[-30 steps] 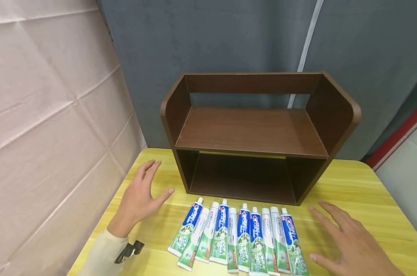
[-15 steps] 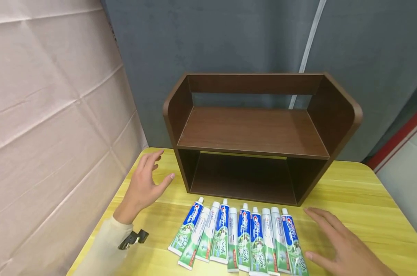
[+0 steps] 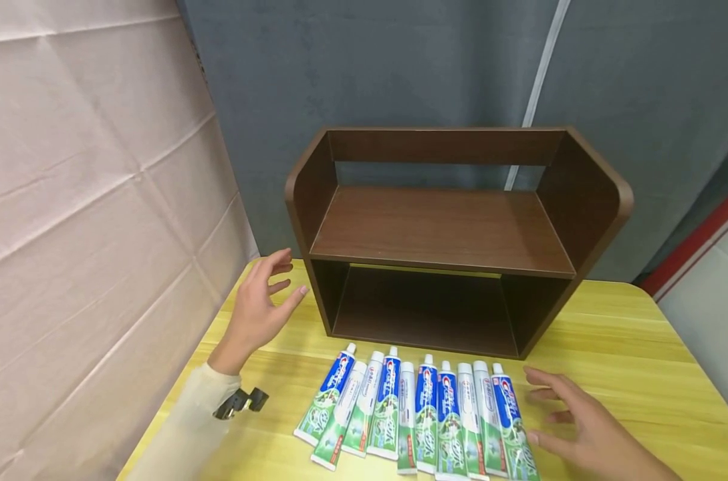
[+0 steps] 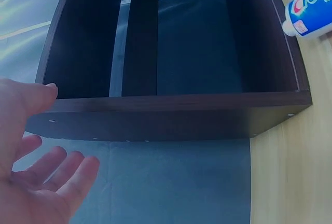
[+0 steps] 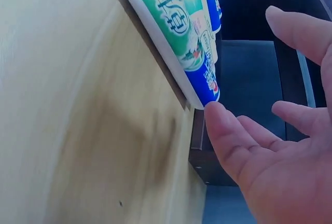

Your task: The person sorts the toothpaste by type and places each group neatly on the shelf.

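Observation:
Several toothpaste tubes lie side by side on the table, caps toward the shelf. The leftmost is a blue and green toothpaste tube [image 3: 325, 399]; at the right end lies another blue and green toothpaste tube [image 3: 513, 424]. White and green tubes [image 3: 364, 405] lie among them. My left hand [image 3: 257, 314] hovers by the shelf's left side, fingers loosely bent, holding nothing. Beside the rightmost tube, my right hand [image 3: 586, 421] is held with thumb and fingers apart and grips nothing. Whether its fingers touch that tube is unclear.
A dark brown two-tier shelf [image 3: 442, 227] stands on the yellow wood-grain table [image 3: 628, 334] behind the tubes. A grey curtain [image 3: 400, 67] hangs at the back, and pale cloth [image 3: 87, 220] covers the left side.
My left hand has moved forward and slightly right, nearer the shelf's side. My right hand has shifted left toward the rightmost tube, its fingers more bent. The tubes and shelf stay put.

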`<action>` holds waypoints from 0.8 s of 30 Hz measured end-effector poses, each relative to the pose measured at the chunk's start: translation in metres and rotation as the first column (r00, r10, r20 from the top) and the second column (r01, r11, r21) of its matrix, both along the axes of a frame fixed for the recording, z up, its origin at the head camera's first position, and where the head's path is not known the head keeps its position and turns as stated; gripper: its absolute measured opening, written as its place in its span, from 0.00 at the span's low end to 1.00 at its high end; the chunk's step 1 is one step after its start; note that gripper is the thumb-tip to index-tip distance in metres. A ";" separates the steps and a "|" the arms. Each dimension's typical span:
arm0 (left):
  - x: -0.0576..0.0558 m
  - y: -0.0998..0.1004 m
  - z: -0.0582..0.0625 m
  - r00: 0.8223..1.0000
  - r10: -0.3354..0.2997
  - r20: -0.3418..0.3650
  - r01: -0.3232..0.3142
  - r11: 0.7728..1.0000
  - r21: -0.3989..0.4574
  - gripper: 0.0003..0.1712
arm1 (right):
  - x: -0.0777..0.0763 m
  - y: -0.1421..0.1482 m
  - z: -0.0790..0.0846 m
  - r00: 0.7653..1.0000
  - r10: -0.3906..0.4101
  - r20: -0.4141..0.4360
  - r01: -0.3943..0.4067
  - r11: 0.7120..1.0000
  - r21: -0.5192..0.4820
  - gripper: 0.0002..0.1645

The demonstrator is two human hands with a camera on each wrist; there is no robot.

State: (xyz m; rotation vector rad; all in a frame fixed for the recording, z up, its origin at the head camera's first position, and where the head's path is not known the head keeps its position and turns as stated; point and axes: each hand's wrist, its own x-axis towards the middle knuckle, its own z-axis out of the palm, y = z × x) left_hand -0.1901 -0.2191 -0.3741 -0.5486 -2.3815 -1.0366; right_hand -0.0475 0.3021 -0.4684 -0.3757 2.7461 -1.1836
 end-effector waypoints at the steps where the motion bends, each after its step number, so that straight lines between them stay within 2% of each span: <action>1: -0.001 0.001 0.001 1.000 -0.001 0.006 0.001 1.000 0.009 0.41 | -0.001 0.000 -0.001 1.000 0.004 0.017 -0.003 1.000 -0.020 0.51; 5: -0.005 0.004 0.002 1.000 -0.015 0.027 0.014 0.998 0.057 0.39 | -0.004 0.001 -0.005 0.990 0.012 0.141 0.005 0.992 -0.123 0.49; 9: -0.008 0.005 0.002 0.998 -0.049 0.045 0.042 0.989 0.140 0.38 | -0.007 0.001 -0.008 0.957 0.011 0.291 0.042 0.984 -0.173 0.49; 13: -0.012 0.007 0.002 0.994 -0.084 0.073 0.067 0.976 0.208 0.39 | -0.007 -0.002 -0.012 0.945 0.040 0.325 0.028 0.979 -0.202 0.47; 18: -0.015 0.012 0.004 0.990 -0.108 0.092 0.083 0.966 0.243 0.41 | -0.009 -0.006 -0.016 0.954 0.030 0.297 0.025 0.983 -0.180 0.46; 21: -0.017 0.016 0.005 0.991 -0.103 0.085 0.079 0.965 0.249 0.42 | -0.011 -0.009 -0.018 0.941 -0.012 0.337 0.070 0.984 -0.163 0.49; 24: -0.019 0.019 0.006 0.993 -0.087 0.082 0.065 0.967 0.248 0.41 | -0.013 -0.014 -0.019 0.917 -0.063 0.395 0.126 0.983 -0.135 0.55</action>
